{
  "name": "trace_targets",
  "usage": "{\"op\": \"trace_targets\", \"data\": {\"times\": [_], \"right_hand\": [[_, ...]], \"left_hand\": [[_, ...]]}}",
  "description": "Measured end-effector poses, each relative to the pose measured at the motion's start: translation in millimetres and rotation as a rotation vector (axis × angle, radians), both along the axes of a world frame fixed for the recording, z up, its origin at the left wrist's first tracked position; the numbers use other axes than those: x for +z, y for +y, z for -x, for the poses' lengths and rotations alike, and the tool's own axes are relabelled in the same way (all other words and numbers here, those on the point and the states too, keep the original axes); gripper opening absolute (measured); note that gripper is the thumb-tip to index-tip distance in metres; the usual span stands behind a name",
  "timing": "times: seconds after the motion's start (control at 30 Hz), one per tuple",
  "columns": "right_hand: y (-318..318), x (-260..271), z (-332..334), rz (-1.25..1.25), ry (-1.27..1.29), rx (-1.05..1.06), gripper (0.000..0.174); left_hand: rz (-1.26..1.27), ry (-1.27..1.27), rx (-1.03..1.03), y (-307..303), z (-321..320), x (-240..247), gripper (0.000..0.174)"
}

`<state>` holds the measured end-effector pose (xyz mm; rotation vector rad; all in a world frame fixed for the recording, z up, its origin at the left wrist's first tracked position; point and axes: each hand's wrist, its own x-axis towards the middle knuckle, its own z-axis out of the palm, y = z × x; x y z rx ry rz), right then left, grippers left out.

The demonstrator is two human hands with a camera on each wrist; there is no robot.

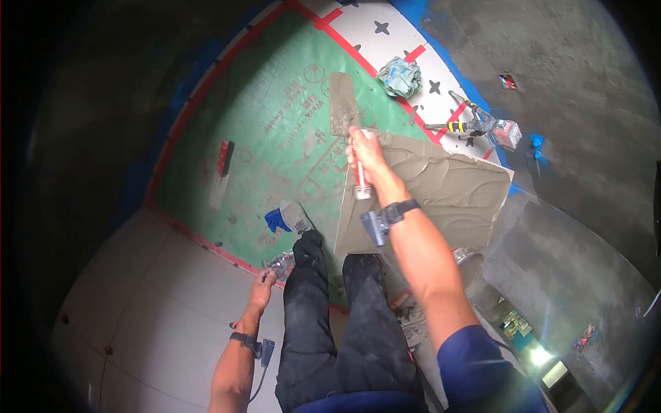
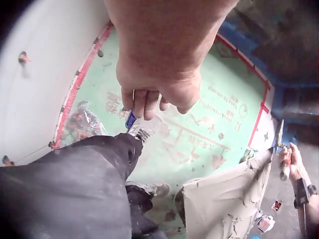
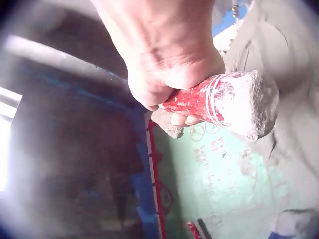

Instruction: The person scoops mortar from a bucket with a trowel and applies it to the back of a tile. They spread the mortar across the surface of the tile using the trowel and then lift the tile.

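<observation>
My right hand (image 1: 367,153) grips the red handle (image 3: 192,103) of a trowel, whose flat blade (image 1: 342,104), coated in grey mortar, points away from me over the green sheet. Beside and below that hand is a large tile (image 1: 430,189), its upper face spread with wet, ridged mortar; in the left wrist view the tile stands tilted. My left hand (image 2: 157,92) hangs low beside my left leg with loosely bent fingers and nothing in them. Close to it on the floor lies a clear plastic bag (image 1: 281,265) with small pieces inside.
A green printed sheet (image 1: 255,165) edged with red tape covers the floor. On it lies a red-handled tool (image 1: 224,160). Farther off are a crumpled plastic bag (image 1: 400,76) and a yellow-and-black-legged device (image 1: 475,127). Pale panels (image 1: 131,275) stand left; a bucket (image 1: 468,258) is right of my legs.
</observation>
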<state>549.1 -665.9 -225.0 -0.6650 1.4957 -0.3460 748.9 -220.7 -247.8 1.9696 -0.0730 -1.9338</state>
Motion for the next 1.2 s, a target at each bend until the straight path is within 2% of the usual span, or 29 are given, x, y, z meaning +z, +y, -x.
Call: {"op": "trace_targets", "data": {"times": [0.1,0.17,0.2,0.27,0.3,0.37,0.43,0.53,0.63,0.7,0.77,0.83,0.97,1.07,1.13,1.17,1.2], "right_hand": [[0.4,31.1,45.6,0.06,0.092,0.215,0.033],[1.9,57.5,86.6,0.016,0.212,0.47,0.032],[7.5,67.6,96.3,-0.008,0.208,0.473,0.032],[28.5,79.4,109.5,-0.032,0.437,0.904,0.034],[54.5,66.7,119.1,-0.051,0.431,0.904,0.034],[116.5,27.6,146.3,0.34,0.389,1.415,0.036],[171.0,20.6,124.1,0.106,0.368,1.444,0.038],[230.7,3.5,94.4,0.111,0.313,1.346,0.037],[236.6,17.3,73.7,0.14,0.323,1.184,0.037],[227.7,34.9,71.8,0.249,0.5,0.911,0.035],[209.2,29.5,88.7,0.352,0.623,0.715,0.035],[177.9,35.8,106.9,0.339,0.776,0.645,0.035],[139.0,43.6,177.5,0.295,0.919,0.795,0.038],[134.8,36.9,245.1,0.293,0.946,0.707,0.039],[136.2,26.5,286.3,0.381,1.066,0.526,0.036],[133.5,26.3,289.3,0.378,1.069,0.518,0.036],[130.8,24.7,291.5,0.23,0.802,0.122,0.033]], "left_hand": [[0.034,-0.023,-0.009,12.0,-2.4,1.8,0.045],[0.051,-0.049,-0.082,7.2,-9.2,5.4,0.046],[0.042,-0.05,-0.116,4.4,-10.8,6.7,0.047],[0.008,-0.043,-0.092,5.6,-9.6,1.3,0.048],[0.006,-0.042,-0.067,7.5,-7.6,-1.0,0.049],[-0.01,-0.015,-0.019,2.5,-3.6,2.7,0.051],[-0.012,0.01,0.025,4.6,-2.4,-0.4,0.052],[-0.023,0.017,-0.016,17.8,2.3,-2.8,0.055],[-0.043,0.027,-0.04,15.2,1.4,7.5,0.056],[-0.03,0.012,-0.072,12.4,1.7,10.4,0.057],[-0.054,-0.034,-0.186,3.2,3.2,17.6,0.051],[-0.036,-0.049,-0.18,2.4,5.4,14.1,0.05],[0.058,-0.073,-0.144,-22.5,8.5,16.5,0.048],[0.085,-0.036,-0.221,-61.4,16.4,44.3,0.052],[0.092,-0.024,-0.238,-67.6,25.3,45.2,0.052],[0.091,-0.023,-0.244,-63.7,24.5,42.5,0.052],[0.091,-0.027,-0.251,-59.7,26.4,40.0,0.052]]}}
